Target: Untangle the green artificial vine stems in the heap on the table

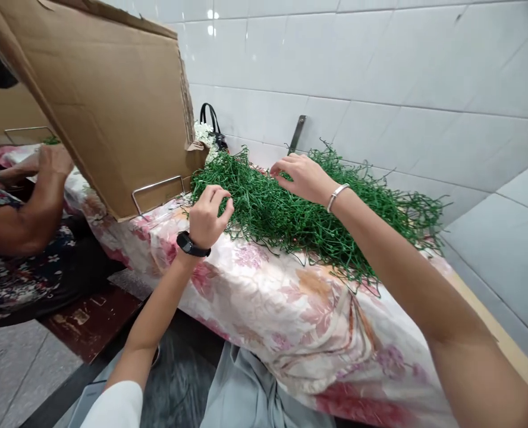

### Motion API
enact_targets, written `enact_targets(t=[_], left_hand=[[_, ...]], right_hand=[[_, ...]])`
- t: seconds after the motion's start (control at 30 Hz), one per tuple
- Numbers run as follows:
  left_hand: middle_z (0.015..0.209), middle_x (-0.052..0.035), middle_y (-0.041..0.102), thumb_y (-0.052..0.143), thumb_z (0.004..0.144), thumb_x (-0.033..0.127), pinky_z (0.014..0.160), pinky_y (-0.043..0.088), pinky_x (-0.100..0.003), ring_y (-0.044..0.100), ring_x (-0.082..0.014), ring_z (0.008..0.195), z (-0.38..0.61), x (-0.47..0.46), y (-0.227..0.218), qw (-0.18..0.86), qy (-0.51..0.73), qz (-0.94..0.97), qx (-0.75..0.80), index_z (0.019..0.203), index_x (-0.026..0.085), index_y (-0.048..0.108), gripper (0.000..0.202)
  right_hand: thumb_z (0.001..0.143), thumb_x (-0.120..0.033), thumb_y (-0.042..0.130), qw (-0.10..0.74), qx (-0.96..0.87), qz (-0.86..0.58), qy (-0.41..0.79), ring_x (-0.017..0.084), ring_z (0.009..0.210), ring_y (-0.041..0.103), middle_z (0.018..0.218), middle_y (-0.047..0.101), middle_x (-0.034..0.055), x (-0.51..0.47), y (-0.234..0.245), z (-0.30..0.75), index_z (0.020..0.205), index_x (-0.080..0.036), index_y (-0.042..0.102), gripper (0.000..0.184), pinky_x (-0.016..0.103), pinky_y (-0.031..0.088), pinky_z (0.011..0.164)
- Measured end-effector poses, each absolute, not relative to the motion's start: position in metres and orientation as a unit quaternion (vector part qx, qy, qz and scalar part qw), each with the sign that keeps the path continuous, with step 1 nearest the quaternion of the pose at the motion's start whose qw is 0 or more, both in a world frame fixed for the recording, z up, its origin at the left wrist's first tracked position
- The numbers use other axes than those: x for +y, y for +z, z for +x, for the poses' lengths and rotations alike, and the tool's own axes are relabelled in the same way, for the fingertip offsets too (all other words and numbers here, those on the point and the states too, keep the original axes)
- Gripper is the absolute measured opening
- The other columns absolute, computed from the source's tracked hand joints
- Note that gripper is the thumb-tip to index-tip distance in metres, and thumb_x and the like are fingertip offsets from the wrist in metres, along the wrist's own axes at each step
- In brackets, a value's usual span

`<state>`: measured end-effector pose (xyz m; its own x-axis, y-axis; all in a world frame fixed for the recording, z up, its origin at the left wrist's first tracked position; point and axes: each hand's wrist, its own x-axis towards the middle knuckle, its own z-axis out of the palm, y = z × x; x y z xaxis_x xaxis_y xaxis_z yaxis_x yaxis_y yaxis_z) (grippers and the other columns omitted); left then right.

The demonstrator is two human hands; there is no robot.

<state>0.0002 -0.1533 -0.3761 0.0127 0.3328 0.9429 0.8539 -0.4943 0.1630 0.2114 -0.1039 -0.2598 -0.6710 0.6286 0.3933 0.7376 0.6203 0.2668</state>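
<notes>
A: What stage was shown?

B: From the centre to the right of the frame, green stems [286,217] were heaped on a floral cloth [255,309]. No finished group could be made out; most handling was judged left.

A: And the fingers?

B: Left of centre, the left hand [208,215] was curled, its thumb gap narrow; at upper centre, the right hand [303,173] was loosely bent over the heap. Whether any stem was gripped could not be told.
</notes>
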Motion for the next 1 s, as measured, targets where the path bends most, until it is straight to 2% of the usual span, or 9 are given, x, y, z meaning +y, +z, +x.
enact_targets(t=[0.07, 0.17, 0.27, 0.43, 0.5, 0.6, 0.77, 0.9, 1.0], left_hand=[[0.094, -0.0048, 0.057, 0.046, 0.084, 0.024, 0.066, 0.043, -0.022, 0.056, -0.0115, 0.078, -0.004, -0.156, -0.38, 0.253, -0.492, -0.707, -0.442, 0.089, 0.014, 0.057, 0.016], [0.102, -0.0059, 0.057, 0.044, 0.086, 0.025, 0.066, 0.043, -0.022, 0.057, -0.012, 0.078, -0.008, -0.162, -0.384, 0.285, -0.395, -0.765, -0.421, 0.091, 0.014, 0.057, 0.018], [0.106, -0.0059, 0.056, 0.043, 0.087, 0.027, 0.065, 0.043, -0.024, 0.058, -0.012, 0.074, -0.011, -0.167, -0.386, 0.298, -0.338, -0.798, -0.4, 0.09, 0.014, 0.058, 0.02], [0.106, -0.0084, 0.056, 0.041, 0.088, 0.03, 0.064, 0.044, -0.025, 0.058, -0.0136, 0.077, -0.021, -0.172, -0.386, 0.273, -0.288, -0.824, -0.406, 0.09, 0.013, 0.056, 0.023], [0.105, -0.0088, 0.056, 0.041, 0.089, 0.029, 0.064, 0.044, -0.025, 0.058, -0.0135, 0.077, -0.024, -0.173, -0.384, 0.269, -0.277, -0.825, -0.412, 0.09, 0.013, 0.056, 0.023], [0.103, -0.0073, 0.057, 0.042, 0.088, 0.03, 0.061, 0.044, -0.025, 0.058, -0.0129, 0.074, -0.027, -0.172, -0.381, 0.275, -0.274, -0.821, -0.418, 0.09, 0.013, 0.057, 0.022], [0.111, -0.0047, 0.055, 0.043, 0.087, 0.035, 0.059, 0.043, -0.026, 0.059, -0.0131, 0.071, -0.024, -0.17, -0.372, 0.259, -0.274, -0.818, -0.435, 0.098, 0.015, 0.056, 0.026], [0.113, -0.0061, 0.053, 0.041, 0.088, 0.039, 0.073, 0.045, -0.026, 0.058, -0.0152, 0.088, -0.018, -0.162, -0.349, 0.199, -0.374, -0.791, -0.442, 0.103, 0.015, 0.053, 0.031], [0.105, -0.0059, 0.057, 0.044, 0.087, 0.042, 0.081, 0.044, -0.029, 0.056, -0.0166, 0.092, -0.014, -0.145, -0.324, 0.181, -0.439, -0.766, -0.434, 0.107, 0.015, 0.052, 0.035]], right_hand=[[0.082, -0.025, 0.047, 0.106, -0.886, -0.423, -0.156, 0.016, 0.091, 0.051, 0.1, 0.058, 0.0066, -0.085, -0.257, 0.2, 0.104, -0.013, 0.057, 0.027, 0.028, 0.037, 0.081], [0.078, -0.036, 0.057, 0.047, -0.879, -0.468, -0.078, 0.016, 0.088, 0.053, 0.104, 0.058, 0.0091, -0.062, -0.258, 0.186, 0.114, -0.01, 0.054, 0.044, 0.026, 0.039, 0.076], [0.073, -0.045, 0.061, -0.003, -0.88, -0.465, -0.093, 0.017, 0.085, 0.054, 0.1, 0.059, 0.0092, -0.047, -0.265, 0.176, 0.116, -0.009, 0.053, 0.056, 0.026, 0.041, 0.073], [0.076, -0.029, 0.057, -0.01, -0.865, -0.476, -0.155, 0.019, 0.08, 0.055, 0.089, 0.061, 0.0077, -0.037, -0.27, 0.177, 0.096, -0.015, 0.065, 0.025, 0.028, 0.039, 0.066], [0.079, -0.026, 0.053, 0.006, -0.853, -0.494, -0.169, 0.019, 0.08, 0.055, 0.087, 0.061, 0.008, -0.037, -0.262, 0.186, 0.093, -0.016, 0.066, 0.023, 0.029, 0.04, 0.066], [0.08, -0.026, 0.052, 0.075, -0.838, -0.507, -0.186, 0.017, 0.076, 0.054, 0.085, 0.061, 0.0073, -0.039, -0.24, 0.207, 0.093, -0.015, 0.067, 0.023, 0.03, 0.043, 0.068], [0.076, -0.022, 0.06, 0.276, -0.788, -0.503, -0.225, 0.009, 0.069, 0.051, 0.077, 0.061, 0.0053, -0.04, -0.188, 0.246, 0.091, -0.011, 0.07, 0.021, 0.026, 0.043, 0.073], [0.071, -0.027, 0.063, 0.494, -0.686, -0.494, -0.205, 0.003, 0.064, 0.05, 0.069, 0.059, 0.0034, -0.045, -0.151, 0.261, 0.089, -0.004, 0.069, 0.029, 0.02, 0.041, 0.072], [0.074, -0.027, 0.06, 0.58, -0.627, -0.482, -0.194, 0.003, 0.065, 0.053, 0.073, 0.06, 0.0061, -0.047, -0.127, 0.264, 0.092, -0.001, 0.067, 0.032, 0.016, 0.04, 0.066]])
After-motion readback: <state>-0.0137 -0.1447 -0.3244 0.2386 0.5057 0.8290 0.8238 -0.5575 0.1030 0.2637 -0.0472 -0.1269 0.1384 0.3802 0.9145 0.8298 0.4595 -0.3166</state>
